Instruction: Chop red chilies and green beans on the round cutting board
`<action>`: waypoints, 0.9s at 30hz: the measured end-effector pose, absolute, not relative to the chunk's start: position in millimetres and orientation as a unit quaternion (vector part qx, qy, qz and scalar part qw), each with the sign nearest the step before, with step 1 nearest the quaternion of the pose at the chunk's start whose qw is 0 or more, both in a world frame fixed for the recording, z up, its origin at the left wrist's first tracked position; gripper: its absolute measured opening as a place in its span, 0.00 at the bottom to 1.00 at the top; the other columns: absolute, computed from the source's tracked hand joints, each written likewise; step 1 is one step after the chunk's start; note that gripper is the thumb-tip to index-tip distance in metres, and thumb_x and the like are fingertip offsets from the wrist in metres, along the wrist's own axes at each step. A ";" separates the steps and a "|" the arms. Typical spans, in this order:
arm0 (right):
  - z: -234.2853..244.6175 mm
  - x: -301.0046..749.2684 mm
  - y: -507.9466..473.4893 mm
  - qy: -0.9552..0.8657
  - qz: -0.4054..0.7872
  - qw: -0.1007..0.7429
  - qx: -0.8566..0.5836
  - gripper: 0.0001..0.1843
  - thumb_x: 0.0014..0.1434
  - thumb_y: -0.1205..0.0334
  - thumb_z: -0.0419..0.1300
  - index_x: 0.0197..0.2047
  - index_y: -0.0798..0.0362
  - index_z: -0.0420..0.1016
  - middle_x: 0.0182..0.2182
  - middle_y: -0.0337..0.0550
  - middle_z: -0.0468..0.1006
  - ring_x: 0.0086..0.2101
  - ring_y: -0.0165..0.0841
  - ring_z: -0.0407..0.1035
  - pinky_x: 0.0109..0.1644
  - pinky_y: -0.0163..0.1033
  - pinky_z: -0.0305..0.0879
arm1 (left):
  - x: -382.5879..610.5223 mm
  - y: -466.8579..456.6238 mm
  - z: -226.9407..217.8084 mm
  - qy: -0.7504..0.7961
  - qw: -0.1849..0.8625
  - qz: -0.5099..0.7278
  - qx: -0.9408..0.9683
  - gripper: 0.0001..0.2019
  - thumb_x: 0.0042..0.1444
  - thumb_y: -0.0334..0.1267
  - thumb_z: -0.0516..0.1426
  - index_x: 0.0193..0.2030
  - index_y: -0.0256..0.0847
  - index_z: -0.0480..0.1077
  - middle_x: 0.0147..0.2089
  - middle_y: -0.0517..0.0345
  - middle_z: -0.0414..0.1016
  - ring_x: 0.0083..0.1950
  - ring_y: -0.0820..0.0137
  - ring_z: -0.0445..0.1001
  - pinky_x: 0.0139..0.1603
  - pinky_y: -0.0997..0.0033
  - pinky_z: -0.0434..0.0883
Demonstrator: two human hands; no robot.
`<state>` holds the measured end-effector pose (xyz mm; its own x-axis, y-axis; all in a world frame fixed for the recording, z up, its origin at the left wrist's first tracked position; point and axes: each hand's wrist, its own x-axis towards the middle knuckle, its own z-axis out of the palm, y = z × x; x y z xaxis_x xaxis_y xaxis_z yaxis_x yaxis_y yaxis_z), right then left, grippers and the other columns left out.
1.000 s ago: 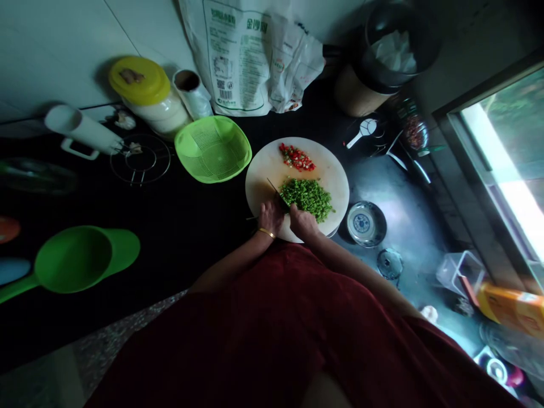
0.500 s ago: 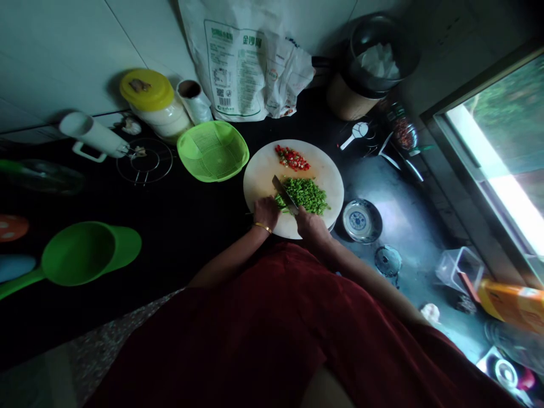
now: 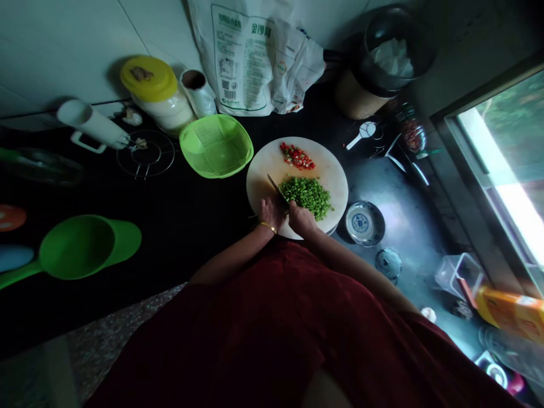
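A round pale cutting board [image 3: 335, 170] lies in front of me. My right hand [image 3: 302, 220] is closed around the handle of a kitchen knife [image 3: 275, 186], whose dark blade points up and left over the board. Close against the left side of the blade, my left hand [image 3: 271, 213], with a gold bracelet at the wrist, is curled over green vegetable stems, mostly covered by the fingers; thin ends stick out to its left. Right of the knife lies a heap of chopped green pieces [image 3: 309, 195]. Farther back on the board sits a smaller heap of chopped red chili [image 3: 298, 157].
Behind and left of the board is a green basket [image 3: 216, 148]. A patterned bowl [image 3: 364, 223] stands close on the right. A green ladle-shaped scoop [image 3: 79, 246] lies at the left. White bags [image 3: 246, 62], a yellow-lidded jar [image 3: 157, 93] and a dark pot [image 3: 385, 62] line the wall.
The knife has shifted left, nearer my left hand, and its blade is seen more edge-on. My right hand moved left with it. The whole view has shifted slightly.
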<state>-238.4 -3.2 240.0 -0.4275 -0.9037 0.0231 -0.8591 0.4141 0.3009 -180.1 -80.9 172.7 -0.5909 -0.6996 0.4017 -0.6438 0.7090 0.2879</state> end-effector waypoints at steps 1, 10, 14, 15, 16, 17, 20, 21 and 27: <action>239.6 -240.6 -4.7 -0.836 -0.120 0.095 0.527 0.19 0.64 0.67 0.45 0.57 0.58 0.59 0.40 0.55 0.78 0.42 0.41 0.74 0.42 0.40 0.66 | -180.1 -80.7 172.9 -0.889 0.253 -0.055 0.377 0.16 0.60 0.36 0.51 0.51 0.31 0.70 0.49 0.39 0.71 0.51 0.54 0.66 0.54 0.55 0.60; 258.3 -251.0 30.8 -0.840 -0.063 0.121 0.526 0.17 0.66 0.64 0.42 0.53 0.60 0.62 0.38 0.55 0.78 0.39 0.41 0.73 0.40 0.39 0.63 | -157.2 -70.6 183.6 -0.884 0.275 -0.068 0.371 0.30 0.55 0.43 0.57 0.60 0.23 0.61 0.54 0.32 0.68 0.54 0.50 0.66 0.59 0.50 0.56; 257.4 -242.3 47.8 -0.830 -0.068 0.116 0.541 0.17 0.66 0.65 0.42 0.53 0.60 0.63 0.36 0.54 0.78 0.37 0.40 0.74 0.38 0.39 0.62 | -157.4 -67.0 181.5 -0.875 0.250 -0.037 0.414 0.29 0.56 0.47 0.58 0.60 0.29 0.63 0.55 0.34 0.69 0.54 0.52 0.66 0.60 0.49 0.56; 256.2 -240.8 49.5 -0.828 -0.070 0.113 0.545 0.17 0.66 0.65 0.42 0.53 0.60 0.63 0.36 0.53 0.78 0.37 0.40 0.74 0.38 0.39 0.63 | -159.7 -66.9 180.6 -0.872 0.242 -0.033 0.424 0.26 0.57 0.46 0.58 0.58 0.31 0.65 0.54 0.36 0.70 0.54 0.53 0.66 0.60 0.50 0.57; 254.9 -239.8 50.3 -0.825 -0.071 0.112 0.550 0.16 0.67 0.64 0.42 0.53 0.60 0.64 0.36 0.53 0.78 0.37 0.40 0.74 0.38 0.39 0.63 | -162.5 -67.2 179.7 -0.870 0.236 -0.029 0.432 0.23 0.58 0.45 0.57 0.55 0.32 0.67 0.53 0.38 0.71 0.53 0.53 0.67 0.59 0.51 0.58; 253.5 -239.2 50.3 -0.822 -0.071 0.111 0.554 0.16 0.67 0.64 0.42 0.53 0.60 0.64 0.36 0.53 0.78 0.37 0.40 0.74 0.38 0.39 0.63 | -165.6 -67.7 178.7 -0.869 0.231 -0.025 0.436 0.20 0.59 0.44 0.56 0.53 0.32 0.69 0.52 0.39 0.71 0.53 0.54 0.67 0.59 0.51 0.58; 249.2 -239.8 46.8 -0.816 -0.072 0.103 0.564 0.17 0.66 0.66 0.42 0.53 0.59 0.63 0.36 0.53 0.78 0.38 0.40 0.74 0.38 0.39 0.64 | -174.0 -70.7 174.0 -0.870 0.232 -0.013 0.434 0.15 0.63 0.40 0.52 0.49 0.30 0.71 0.49 0.40 0.73 0.52 0.55 0.68 0.58 0.52 0.59; 248.1 -240.7 44.9 -0.815 -0.076 0.097 0.566 0.17 0.66 0.66 0.42 0.54 0.58 0.63 0.36 0.53 0.78 0.38 0.40 0.74 0.39 0.39 0.65 | -176.3 -72.0 171.7 -0.869 0.239 -0.012 0.433 0.15 0.63 0.38 0.51 0.47 0.30 0.71 0.48 0.40 0.73 0.51 0.55 0.68 0.58 0.52 0.58; 252.2 -248.7 27.0 -0.797 -0.107 0.074 0.589 0.18 0.63 0.70 0.45 0.55 0.59 0.62 0.40 0.57 0.77 0.42 0.43 0.74 0.44 0.43 0.67 | -183.7 -82.7 153.4 -0.859 0.303 -0.035 0.412 0.15 0.63 0.42 0.50 0.46 0.34 0.72 0.44 0.40 0.74 0.50 0.52 0.69 0.58 0.47 0.59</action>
<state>-248.7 27.0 252.2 -0.2950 -0.9555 -0.0077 -0.9235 0.2830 0.2589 -183.7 -82.7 153.4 -0.4778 -0.7285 0.4909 -0.6859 0.6585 0.3097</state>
